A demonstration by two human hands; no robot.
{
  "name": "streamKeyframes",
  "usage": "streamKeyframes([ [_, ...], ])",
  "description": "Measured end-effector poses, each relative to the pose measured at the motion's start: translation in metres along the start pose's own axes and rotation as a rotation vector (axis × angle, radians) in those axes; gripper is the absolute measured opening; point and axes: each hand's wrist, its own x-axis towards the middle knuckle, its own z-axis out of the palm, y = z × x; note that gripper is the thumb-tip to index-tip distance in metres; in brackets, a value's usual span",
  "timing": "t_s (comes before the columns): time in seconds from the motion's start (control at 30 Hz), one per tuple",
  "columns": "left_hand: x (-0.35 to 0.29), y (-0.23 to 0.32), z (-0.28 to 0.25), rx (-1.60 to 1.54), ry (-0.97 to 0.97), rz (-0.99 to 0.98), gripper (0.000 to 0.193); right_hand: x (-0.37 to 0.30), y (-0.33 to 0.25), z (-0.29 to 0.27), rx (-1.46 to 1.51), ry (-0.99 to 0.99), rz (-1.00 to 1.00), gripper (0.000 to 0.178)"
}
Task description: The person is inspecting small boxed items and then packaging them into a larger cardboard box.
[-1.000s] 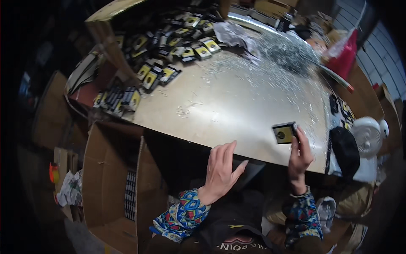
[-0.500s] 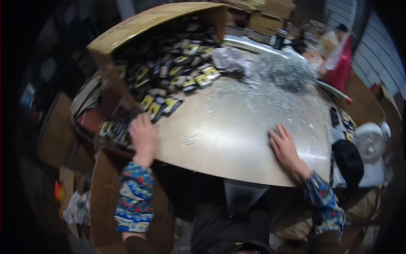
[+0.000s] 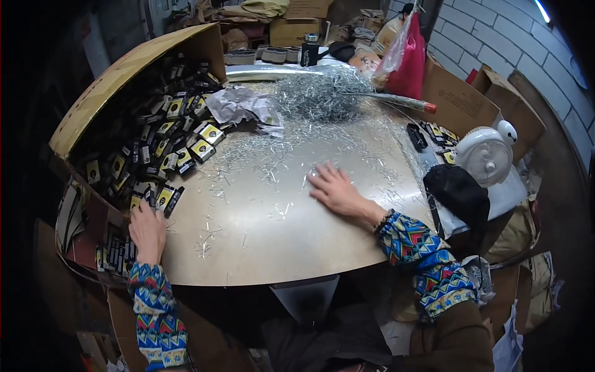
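My left hand [image 3: 147, 230] is at the left edge of the worktable, its fingers closed on the near end of a small black-and-yellow box [image 3: 142, 191]. Beside that box lies another of the same kind [image 3: 166, 197]. Many more such boxes spill from a large tipped carton [image 3: 127, 68] onto the table. Flat on the smooth metal tabletop [image 3: 248, 254], my right hand [image 3: 338, 192] rests with fingers spread, holding nothing visible. Thin silvery pins or nails [image 3: 273, 172] are scattered around it, with a dense heap of them [image 3: 325, 93] farther back.
Crumpled paper [image 3: 245, 108] lies between boxes and heap. A red-tipped rod [image 3: 403, 102] sticks out of the heap. Right of the table are a white fan [image 3: 484, 158] and a black cap-like item [image 3: 455, 192]. Behind stand a dark bottle [image 3: 309, 51] and a pink bag [image 3: 406, 59].
The view has shifted, so the table appears farther left. My left hand has come up to a small box at the pile's near edge. My right hand lies farther in from the table's right edge.
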Motion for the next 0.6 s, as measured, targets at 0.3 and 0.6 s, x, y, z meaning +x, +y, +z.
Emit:
streamKeyframes([
  [0.3, -0.124, 0.050, -0.035, -1.688, -0.359, -0.496, 0.039, -0.045, -0.021, -0.015, 0.431, 0.161, -0.177, 0.033],
  [0.6, -0.277, 0.084, -0.022, -1.882, -0.765, -0.826, 0.032, -0.052, -0.041, 0.000, 0.339, 0.161, -0.131, 0.047],
])
